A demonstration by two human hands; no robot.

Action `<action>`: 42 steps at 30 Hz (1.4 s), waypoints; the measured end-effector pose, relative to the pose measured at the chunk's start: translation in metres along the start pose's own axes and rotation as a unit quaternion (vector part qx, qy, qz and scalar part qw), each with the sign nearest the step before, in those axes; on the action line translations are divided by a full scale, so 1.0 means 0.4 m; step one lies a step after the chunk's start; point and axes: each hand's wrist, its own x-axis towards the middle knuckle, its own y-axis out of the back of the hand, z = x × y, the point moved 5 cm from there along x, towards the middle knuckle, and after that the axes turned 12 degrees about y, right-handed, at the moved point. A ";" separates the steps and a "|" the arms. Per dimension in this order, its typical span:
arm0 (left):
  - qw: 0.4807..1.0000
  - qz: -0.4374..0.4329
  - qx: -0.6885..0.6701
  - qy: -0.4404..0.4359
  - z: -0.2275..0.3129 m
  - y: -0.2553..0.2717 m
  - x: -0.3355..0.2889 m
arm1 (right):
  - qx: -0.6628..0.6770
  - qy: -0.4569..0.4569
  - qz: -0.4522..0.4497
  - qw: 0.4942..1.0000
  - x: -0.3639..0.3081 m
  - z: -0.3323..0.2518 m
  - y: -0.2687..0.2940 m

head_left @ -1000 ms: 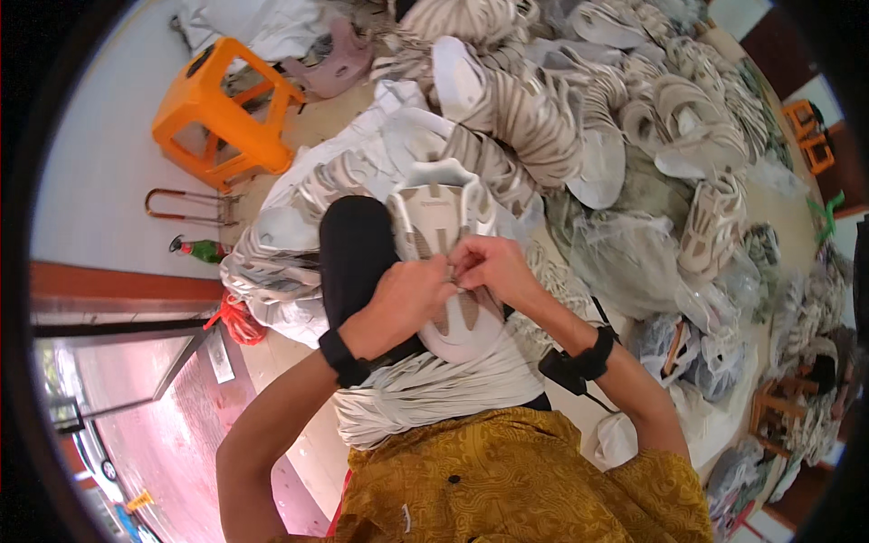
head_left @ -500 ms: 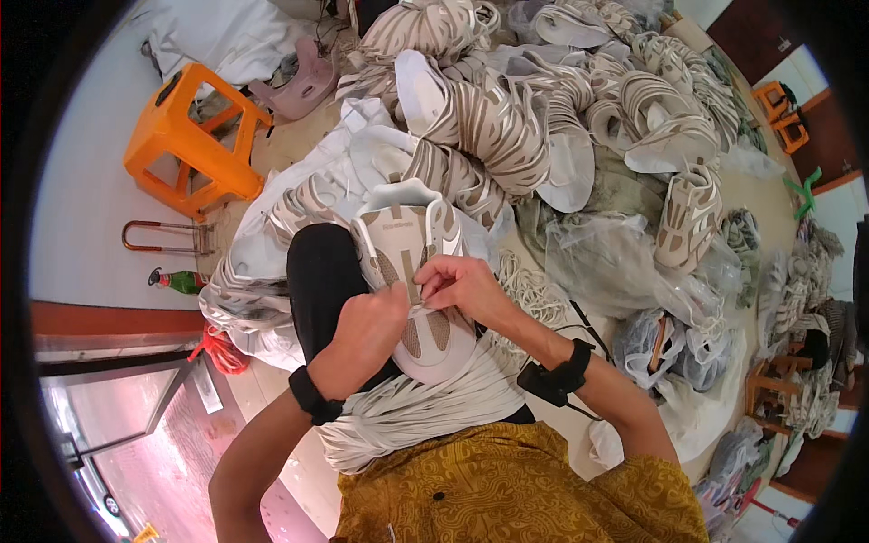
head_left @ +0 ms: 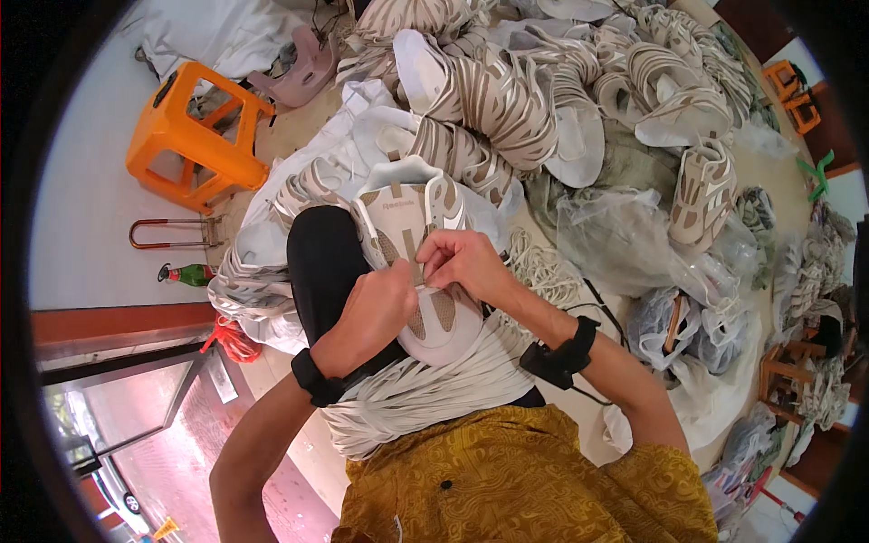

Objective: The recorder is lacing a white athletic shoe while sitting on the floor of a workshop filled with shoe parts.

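Observation:
A beige and white shoe upper [head_left: 444, 344] lies over my thighs, its toe toward me and its white lining away. My left hand [head_left: 376, 306] is closed in a fist over its left middle part. From the right, my right hand [head_left: 466, 264] pinches with thumb and forefinger close beside the left. A short pale piece of shoelace [head_left: 421, 288] shows between the two hands at the throat of the upper; its ends are hidden by my fingers. Under the toe, a thick bundle of white shoelaces [head_left: 407, 394] is draped across my lap.
Stacks of nested shoe uppers [head_left: 502, 109] heap up ahead. An orange stool [head_left: 149, 149] stands at the left, with a green bottle [head_left: 192, 274] and red string [head_left: 237, 342] nearer. Loose laces [head_left: 539, 271] and clear plastic bags [head_left: 625, 235] lie on the right.
Both hands stay close together at the throat of the shoe upper, with the left fist slightly farther from me. The whole view has shifted a little.

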 end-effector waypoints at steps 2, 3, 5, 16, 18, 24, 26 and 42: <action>1.000 -0.009 -0.024 0.008 -0.009 -0.004 0.006 | -0.022 0.002 -0.007 1.000 0.005 -0.006 0.005; 0.998 -0.015 -0.051 0.014 -0.012 -0.003 0.010 | -0.017 0.002 -0.007 1.000 0.007 -0.002 0.010; 0.997 -0.031 -0.063 0.029 -0.005 0.000 0.018 | 0.038 -0.005 -0.006 0.999 0.009 0.018 0.019; 1.000 0.026 -0.004 0.001 -0.017 0.009 -0.023 | -0.031 -0.017 0.003 0.999 -0.016 -0.036 0.004; 0.998 0.022 0.050 -0.025 -0.011 -0.006 -0.022 | -0.138 -0.010 0.002 0.990 -0.025 -0.058 -0.002; 0.988 0.009 0.134 -0.079 0.021 -0.007 -0.024 | -0.384 0.113 0.004 0.916 -0.028 -0.081 -0.043; 0.988 -0.002 0.138 -0.066 0.015 -0.011 -0.017 | -0.452 0.145 -0.009 0.880 -0.024 -0.080 -0.060; 0.999 -0.012 0.006 -0.034 -0.038 -0.025 -0.026 | -0.190 -0.038 -0.009 0.981 0.015 -0.044 -0.038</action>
